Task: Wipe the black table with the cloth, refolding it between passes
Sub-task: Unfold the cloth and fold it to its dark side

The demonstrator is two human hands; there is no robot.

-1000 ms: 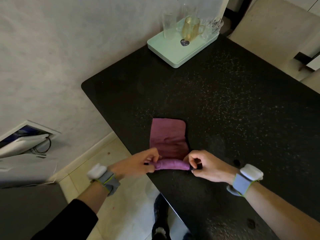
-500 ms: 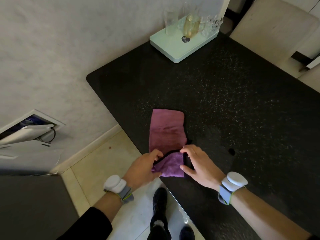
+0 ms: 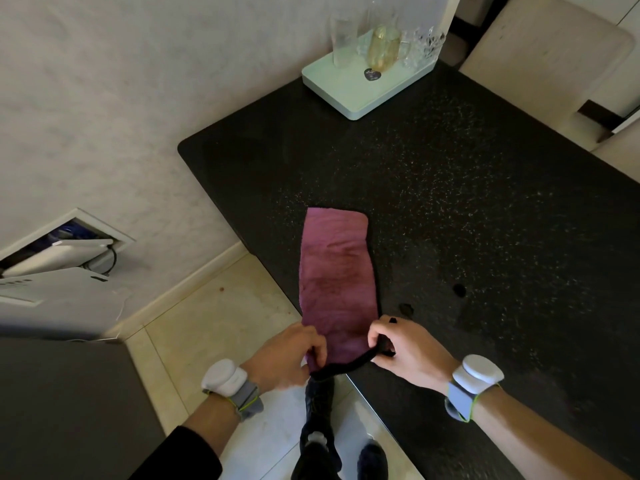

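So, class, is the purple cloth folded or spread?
Spread out: the purple cloth lies as a long flat strip on the black table, no fold across it; left hand and right hand pinch its near corners.

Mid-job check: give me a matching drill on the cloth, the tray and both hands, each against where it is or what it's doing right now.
Things:
1 cloth
2 tray
3 left hand
4 right hand

States:
a holds the glasses at the far corner of the table
b grips the cloth's near right corner
c lies stretched out, purple, on the black table
d grips the cloth's near left corner

Pairs: 1-c; 2-a; 3-d; 4-b
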